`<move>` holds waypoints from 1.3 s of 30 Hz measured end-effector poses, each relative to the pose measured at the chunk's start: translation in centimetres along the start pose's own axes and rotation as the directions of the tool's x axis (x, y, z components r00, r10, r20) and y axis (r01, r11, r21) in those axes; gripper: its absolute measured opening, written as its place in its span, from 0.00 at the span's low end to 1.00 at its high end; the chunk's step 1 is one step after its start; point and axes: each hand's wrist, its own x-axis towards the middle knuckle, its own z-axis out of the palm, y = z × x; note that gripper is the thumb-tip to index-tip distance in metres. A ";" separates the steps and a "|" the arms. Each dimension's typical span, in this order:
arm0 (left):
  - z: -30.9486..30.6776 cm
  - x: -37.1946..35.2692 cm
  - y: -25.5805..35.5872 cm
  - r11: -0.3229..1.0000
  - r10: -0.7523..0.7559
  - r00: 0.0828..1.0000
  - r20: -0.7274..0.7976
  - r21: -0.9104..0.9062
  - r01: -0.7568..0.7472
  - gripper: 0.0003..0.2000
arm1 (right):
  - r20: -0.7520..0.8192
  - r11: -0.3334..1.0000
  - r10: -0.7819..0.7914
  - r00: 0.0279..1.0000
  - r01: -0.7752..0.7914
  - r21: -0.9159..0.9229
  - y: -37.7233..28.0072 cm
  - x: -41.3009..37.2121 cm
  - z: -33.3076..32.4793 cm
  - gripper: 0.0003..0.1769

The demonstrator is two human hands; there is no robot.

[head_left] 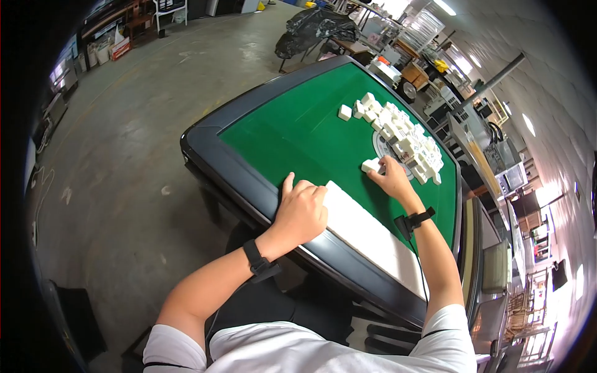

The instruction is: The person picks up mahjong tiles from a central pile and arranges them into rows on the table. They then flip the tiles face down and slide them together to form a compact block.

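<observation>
My right hand [392, 178] is closed on a white mahjong tile [370, 166] over the green tabletop, thumb and fingers at its near side. Just beyond lies a loose heap of mahjong tiles [407, 142], some with markings showing. My left hand [301, 210] rests at the table's near edge, most fingers curled and one pointing outward. It touches the left end of a long white strip [373, 239] that lies along the near side; no seams can be made out on it. What the curled fingers grip underneath is hidden.
The green mahjong table [280, 140] has a raised dark rim [205, 133]. A round centre panel [380, 144] is partly covered by tiles. Behind it, black plastic sheeting [317, 28] drapes over furniture. Shelves and equipment line the right side; a dark cord hangs from my right wristband [413, 222].
</observation>
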 end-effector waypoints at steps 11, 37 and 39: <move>-0.4 0.3 0.4 0.999 -0.003 0.999 0.032 0.054 0.001 0.16 | -0.090 0.970 -0.243 0.966 0.245 0.004 1.0 -0.8 -0.2 0.33; -0.1 0.6 0.3 0.990 0.062 0.995 0.076 0.123 -0.071 0.17 | 0.116 0.819 0.395 0.911 -0.292 -0.495 -0.1 -13.8 -2.9 0.23; -0.2 0.6 0.3 0.989 0.059 0.995 0.083 0.128 -0.069 0.17 | 0.058 0.797 0.428 0.902 -0.346 -0.495 3.1 -17.4 -4.2 0.22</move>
